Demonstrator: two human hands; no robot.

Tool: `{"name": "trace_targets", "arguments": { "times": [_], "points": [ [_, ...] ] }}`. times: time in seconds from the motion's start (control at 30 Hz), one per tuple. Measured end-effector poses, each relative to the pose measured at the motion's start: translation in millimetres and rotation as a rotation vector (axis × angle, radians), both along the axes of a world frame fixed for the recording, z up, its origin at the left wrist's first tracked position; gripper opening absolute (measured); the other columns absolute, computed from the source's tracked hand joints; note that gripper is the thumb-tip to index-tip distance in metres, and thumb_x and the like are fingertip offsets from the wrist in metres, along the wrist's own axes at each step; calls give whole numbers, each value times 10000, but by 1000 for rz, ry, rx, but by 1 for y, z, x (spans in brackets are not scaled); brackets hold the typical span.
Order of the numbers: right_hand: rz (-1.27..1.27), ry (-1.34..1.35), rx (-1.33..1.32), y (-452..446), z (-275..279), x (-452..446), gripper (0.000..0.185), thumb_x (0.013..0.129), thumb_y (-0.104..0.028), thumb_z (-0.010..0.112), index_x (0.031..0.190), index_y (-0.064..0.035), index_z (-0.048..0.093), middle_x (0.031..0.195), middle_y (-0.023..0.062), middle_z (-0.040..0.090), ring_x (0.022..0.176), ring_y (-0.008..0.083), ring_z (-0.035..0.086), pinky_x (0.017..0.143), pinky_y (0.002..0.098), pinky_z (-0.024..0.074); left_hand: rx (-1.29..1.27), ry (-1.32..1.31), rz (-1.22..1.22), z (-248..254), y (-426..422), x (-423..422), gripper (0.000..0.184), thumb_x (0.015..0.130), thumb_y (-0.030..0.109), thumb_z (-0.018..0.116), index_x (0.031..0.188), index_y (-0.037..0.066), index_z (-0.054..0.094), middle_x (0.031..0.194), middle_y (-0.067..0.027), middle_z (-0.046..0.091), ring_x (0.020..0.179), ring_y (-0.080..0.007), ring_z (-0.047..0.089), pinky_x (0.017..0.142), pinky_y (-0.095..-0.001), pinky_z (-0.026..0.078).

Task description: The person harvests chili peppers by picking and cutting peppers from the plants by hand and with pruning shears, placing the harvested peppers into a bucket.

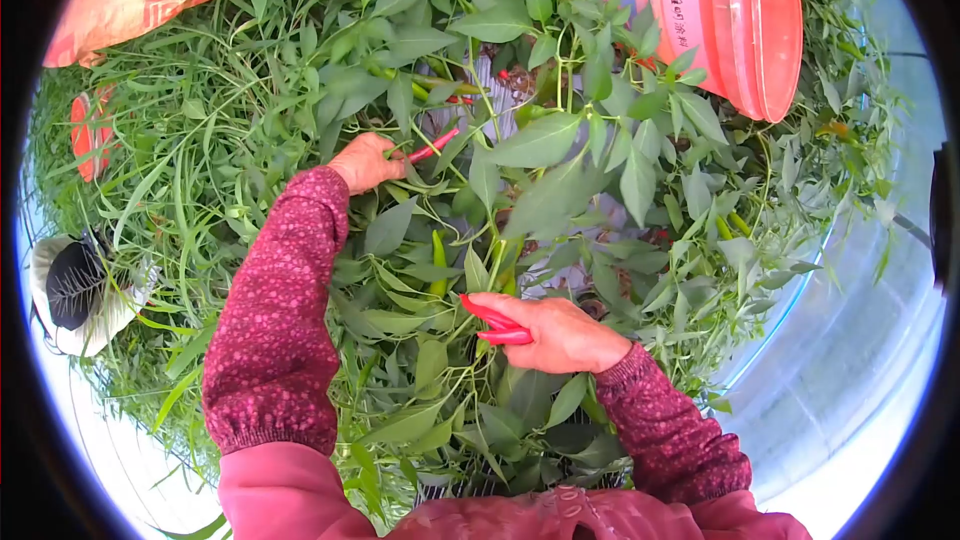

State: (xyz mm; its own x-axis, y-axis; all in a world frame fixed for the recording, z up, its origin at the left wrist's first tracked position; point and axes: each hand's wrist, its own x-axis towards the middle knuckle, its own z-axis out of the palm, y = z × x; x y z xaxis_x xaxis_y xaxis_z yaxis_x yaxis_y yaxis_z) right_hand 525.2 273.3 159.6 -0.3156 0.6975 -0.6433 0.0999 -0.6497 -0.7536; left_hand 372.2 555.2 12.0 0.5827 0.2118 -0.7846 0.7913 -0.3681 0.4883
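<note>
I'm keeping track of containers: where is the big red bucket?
In the head view, the big red bucket is at upper right, amid the leaves, beyond the right hand.

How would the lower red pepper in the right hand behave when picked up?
The lower red pepper would probably feel light, being slim and small beside the right hand. Its glossy skin suggests it could be slightly slippery. It sticks out without drooping, so it seems fairly stiff, though rough bending might snap it.

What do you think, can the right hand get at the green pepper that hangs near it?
Probably yes: the green pepper hangs close to the right hand, mostly uncovered by leaves, though the red peppers already held may hinder its grasp.
</note>
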Motion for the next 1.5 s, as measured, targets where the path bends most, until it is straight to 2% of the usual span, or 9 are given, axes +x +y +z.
{"name": "trace_targets", "arguments": {
  "times": [0.1,0.67,0.8,1.03,1.23,1.33,1.4,1.47,1.5],
  "points": [
    [-11,-10,-13,-3,-3,-3,680,708,-167,613,1343,-185,372,1058,136,632,932,342,613,774,404,486,-274,325,278,26,-1,10,483,778,184,692,1198,9,529,619,-20,534,410,-89,401,349,-245,308],
    [-182,-279,59,-25,24,4,720,712,-162,611,1365,-145,309,1041,153,622,904,350,611,752,435,487,-306,387,382,118,-31,33,376,790,134,692,1097,-31,552,657,-25,564,374,-84,397,348,-238,308],
    [-236,-289,-55,-37,27,19,723,720,-156,608,1376,-135,304,1144,128,597,946,319,616,785,395,492,-272,355,508,176,-25,39,186,804,173,672,819,22,565,536,-7,491,367,-85,399,339,-246,271],
    [-1241,471,-33,-49,65,65,705,807,60,524,1430,-79,225,1435,42,359,1223,153,426,952,286,410,-238,129,481,288,-18,87,198,863,215,615,916,28,574,667,-22,601,452,-95,539,386,-210,400],
    [-1450,255,219,-34,110,210,525,840,-147,620,1301,-48,389,1147,59,555,1047,143,523,876,321,454,-600,-323,513,302,-100,295,270,881,282,599,1012,53,547,764,-15,594,548,-67,533,427,-188,411],
    [-1576,267,475,-10,96,281,309,863,-260,622,1100,-79,543,904,-8,616,842,107,580,635,277,466,-776,-589,471,257,-112,397,245,880,277,587,1005,67,572,786,-10,600,643,-133,562,572,-262,480],
    [-1614,240,305,-5,113,299,213,890,-163,539,1069,-48,551,941,61,647,863,191,609,753,341,510,-889,-406,494,254,-118,423,276,883,254,580,1059,42,557,881,-43,619,779,-163,597,699,-295,502],
    [-1394,276,199,-13,56,357,342,881,-193,564,1196,-91,478,1103,92,523,1052,232,489,896,383,442,-362,-442,443,279,-137,434,672,917,243,440,1401,-87,111,1471,-291,85,1349,-397,194,1080,-421,242],
    [-1453,207,232,-25,59,349,340,855,-151,591,1175,-85,496,1092,71,520,1039,195,500,889,353,439,-309,-511,484,274,-145,435,268,912,98,411,677,117,283,577,28,222,453,-95,205,425,-252,221]
  ]
}}
